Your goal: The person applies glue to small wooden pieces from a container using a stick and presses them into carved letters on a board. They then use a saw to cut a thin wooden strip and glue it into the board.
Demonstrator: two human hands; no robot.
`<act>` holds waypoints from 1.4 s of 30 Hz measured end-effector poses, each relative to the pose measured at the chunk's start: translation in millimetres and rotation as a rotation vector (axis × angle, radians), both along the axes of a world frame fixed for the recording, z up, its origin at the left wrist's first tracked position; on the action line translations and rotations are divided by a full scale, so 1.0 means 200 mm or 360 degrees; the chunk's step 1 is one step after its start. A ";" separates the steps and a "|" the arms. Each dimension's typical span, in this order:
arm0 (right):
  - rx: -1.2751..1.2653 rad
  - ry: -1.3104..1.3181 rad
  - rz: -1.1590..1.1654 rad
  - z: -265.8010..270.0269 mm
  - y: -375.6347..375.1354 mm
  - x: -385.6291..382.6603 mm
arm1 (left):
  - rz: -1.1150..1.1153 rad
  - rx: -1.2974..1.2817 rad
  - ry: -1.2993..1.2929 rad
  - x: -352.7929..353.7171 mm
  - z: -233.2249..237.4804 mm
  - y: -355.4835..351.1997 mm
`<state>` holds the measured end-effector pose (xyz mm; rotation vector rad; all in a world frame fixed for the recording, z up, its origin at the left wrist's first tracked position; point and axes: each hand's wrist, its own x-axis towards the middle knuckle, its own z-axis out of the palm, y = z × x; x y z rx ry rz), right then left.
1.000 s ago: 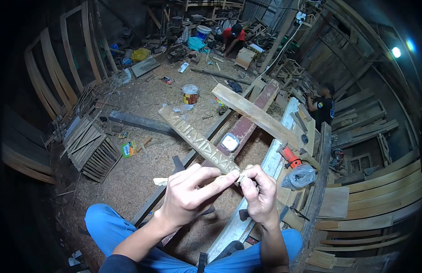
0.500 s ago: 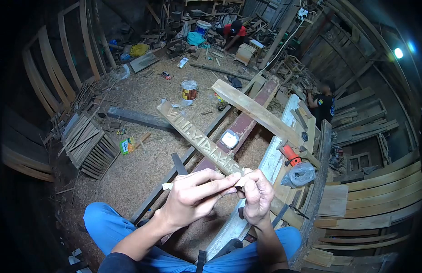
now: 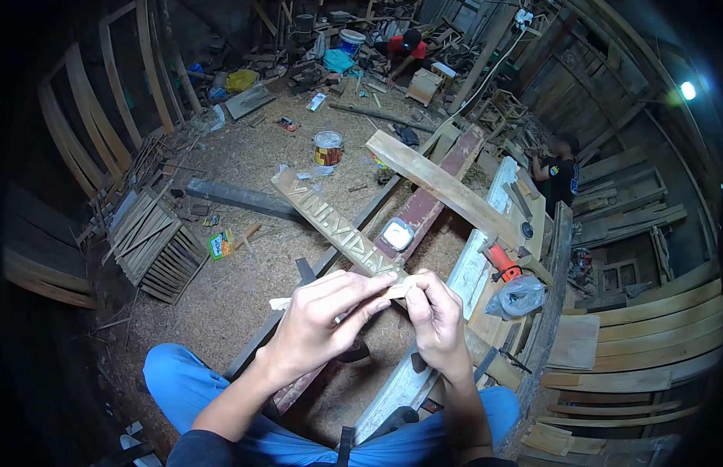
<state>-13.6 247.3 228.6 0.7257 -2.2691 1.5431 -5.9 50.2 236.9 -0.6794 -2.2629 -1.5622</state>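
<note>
My left hand is closed, fingers and thumb pinching a thin pale strip whose exact kind I cannot make out. My right hand pinches the same strip from the other side, so the fingertips of both hands almost meet. A pale end also pokes out left of my left hand. Just beyond the fingertips lies a wooden board with raised letters along its face, slanting away to the upper left. Behind its near end, a small white-topped tub rests on a maroon beam.
A plain plank crosses the beams. On the right bench are an orange power tool and a plastic bag. A paint can and slatted crate stand on the shavings-covered floor. Two people work farther back.
Both hands have shifted slightly up, and more of the pale strip shows between the fingertips. The lettered board stays in place.
</note>
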 end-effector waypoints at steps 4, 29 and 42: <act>0.0113 -0.0069 -0.0050 0.00 0.01 0.00 | 0.0001 -0.0142 0.0081 -0.01 -0.02 -0.02; -0.0577 -0.0485 0.0136 0.00 -0.05 0.07 | -0.0062 0.0236 0.0008 0.04 -0.05 0.03; 0.0405 0.0196 -0.0182 0.12 0.01 0.05 | -0.0014 -0.0172 0.0437 0.05 0.00 -0.02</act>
